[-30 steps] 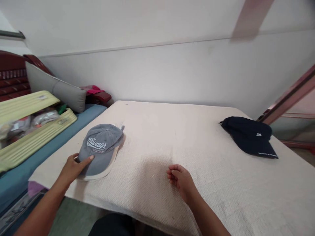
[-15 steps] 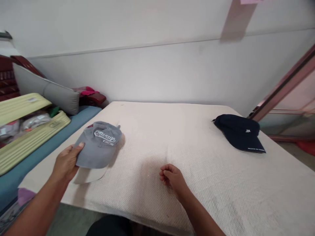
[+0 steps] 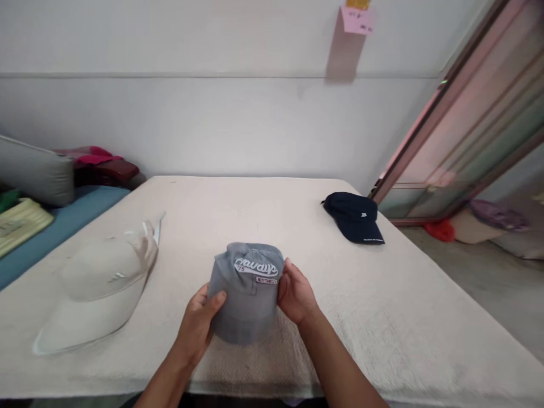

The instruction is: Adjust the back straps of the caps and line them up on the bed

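Observation:
A grey baseball cap (image 3: 244, 300) with white lettering on its front is held between both hands, over the near middle of the table, brim towards me. My left hand (image 3: 199, 320) grips the brim's left side, thumb on top. My right hand (image 3: 297, 292) holds the cap's right side, fingers curled at its edge and partly hidden. To the left lies a white cap (image 3: 106, 272), its brim pointing towards me. A dark navy cap (image 3: 351, 215) with a small white mark rests at the far right of the table.
The table is covered with a cream cloth (image 3: 246, 209) and stands against a white wall (image 3: 212, 124). A grey cushion (image 3: 38, 170) is on a blue seat (image 3: 91, 204) at the left. At the right stands a framed glass door (image 3: 446, 141). A pink note (image 3: 357, 20) hangs on the wall.
The grey cap has moved from the left to the middle in my left hand. My right hand has come up and taken hold of its right side. The view has turned rightwards.

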The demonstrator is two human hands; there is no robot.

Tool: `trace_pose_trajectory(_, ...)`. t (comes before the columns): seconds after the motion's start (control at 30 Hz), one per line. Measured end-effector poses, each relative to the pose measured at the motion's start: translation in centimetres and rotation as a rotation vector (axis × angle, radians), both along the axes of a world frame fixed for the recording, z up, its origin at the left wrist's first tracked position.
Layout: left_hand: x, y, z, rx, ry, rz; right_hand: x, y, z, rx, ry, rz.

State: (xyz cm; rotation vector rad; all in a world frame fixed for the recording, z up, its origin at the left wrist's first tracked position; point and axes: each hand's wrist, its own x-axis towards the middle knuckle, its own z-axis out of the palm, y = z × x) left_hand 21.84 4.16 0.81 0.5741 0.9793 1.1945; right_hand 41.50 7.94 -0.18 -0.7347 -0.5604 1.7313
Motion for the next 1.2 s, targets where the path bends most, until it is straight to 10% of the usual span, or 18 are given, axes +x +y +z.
trace_pose_trajectory(0.17, -0.8, -0.2, -1.8, -0.146, -0.179, -0.401, 2.7, -1.4, 0.0, 0.071, -0.058, 0.044)
trace_pose_trajectory(0.53, 0.2, 2.9, -2.6, -0.384, -0.439, -0.004, 3.7, -4.2, -0.3, 0.043, -0.032, 0.486)
trace_pose_trajectory(0.7, 0.4, 1.7, -2.1, -0.354, -0.363, -0.142, 3.7, -3.7, -1.5, -0.164, 0.100, 0.246)
trace_pose_trajectory(0.9, 1.1, 2.0, -2.1, -0.310, -0.298, -0.327, 4.4, -2.1, -0.6, -0.045, -0.013, 0.012)
trace_pose_trajectory(1.2, 1.9, 4.2, -0.9, -0.327, -0.319, -0.249, 4.3, -1.8, 0.0, 0.056, -0.155, 0.158)
